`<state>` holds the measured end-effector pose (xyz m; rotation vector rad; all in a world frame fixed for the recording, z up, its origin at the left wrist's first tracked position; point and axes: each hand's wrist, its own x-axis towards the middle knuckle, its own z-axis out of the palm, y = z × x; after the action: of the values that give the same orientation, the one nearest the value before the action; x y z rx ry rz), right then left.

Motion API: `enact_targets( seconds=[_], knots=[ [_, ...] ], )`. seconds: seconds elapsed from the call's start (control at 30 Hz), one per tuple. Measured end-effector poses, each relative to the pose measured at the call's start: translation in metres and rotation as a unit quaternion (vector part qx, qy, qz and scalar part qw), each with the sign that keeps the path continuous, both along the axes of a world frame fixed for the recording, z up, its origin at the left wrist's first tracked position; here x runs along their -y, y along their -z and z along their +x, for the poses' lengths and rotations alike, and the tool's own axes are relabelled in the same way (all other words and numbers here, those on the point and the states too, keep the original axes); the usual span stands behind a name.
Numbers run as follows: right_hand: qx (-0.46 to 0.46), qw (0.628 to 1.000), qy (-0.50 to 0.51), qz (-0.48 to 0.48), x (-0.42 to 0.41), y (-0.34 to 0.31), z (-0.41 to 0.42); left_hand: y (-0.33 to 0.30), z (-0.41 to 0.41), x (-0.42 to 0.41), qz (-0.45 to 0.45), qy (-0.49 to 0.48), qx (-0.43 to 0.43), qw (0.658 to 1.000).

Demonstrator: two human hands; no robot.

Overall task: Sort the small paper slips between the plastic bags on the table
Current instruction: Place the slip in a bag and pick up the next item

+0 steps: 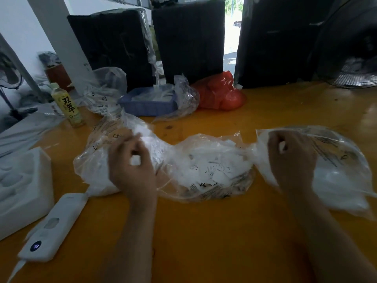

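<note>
Three clear plastic bags lie across the yellow table [204,231]. The left bag [95,160] and the right bag [342,174] hold white slips, and the middle bag [206,172] is full of printed paper slips. My left hand [130,170] hovers over the left bag with curled fingers pinching a small white slip [135,160]. My right hand [291,160] is over the mouth of the right bag, fingers curled round another small white slip [282,147].
A white power bank [53,225] and a white foam box [20,188] sit at the left front. A drink bottle [68,107], a blue tray [149,104], more clear bags and a red bag [220,94] stand behind. Black boxes and a fan [355,76] line the back.
</note>
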<state>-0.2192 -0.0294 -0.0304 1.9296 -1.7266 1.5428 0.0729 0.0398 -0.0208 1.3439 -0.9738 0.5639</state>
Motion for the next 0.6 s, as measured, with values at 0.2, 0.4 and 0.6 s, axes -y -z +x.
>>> enact_targets(
  seconds=[0.2, 0.4, 0.6],
  knots=[
    [-0.095, 0.942, 0.145, 0.287, 0.019, 0.004, -0.058, -0.012, 0.067, 0.004, 0.292, -0.097, -0.083, 0.948],
    [-0.093, 0.893, 0.141, 0.416, 0.021, 0.008, -0.049, -0.003, 0.066, 0.020, 0.411, -0.129, 0.033, 0.902],
    [-0.071, 0.958, 0.131, 0.247, 0.019, 0.003, -0.040, -0.011, 0.036, 0.017, 0.217, -0.136, 0.027, 0.966]
  ],
)
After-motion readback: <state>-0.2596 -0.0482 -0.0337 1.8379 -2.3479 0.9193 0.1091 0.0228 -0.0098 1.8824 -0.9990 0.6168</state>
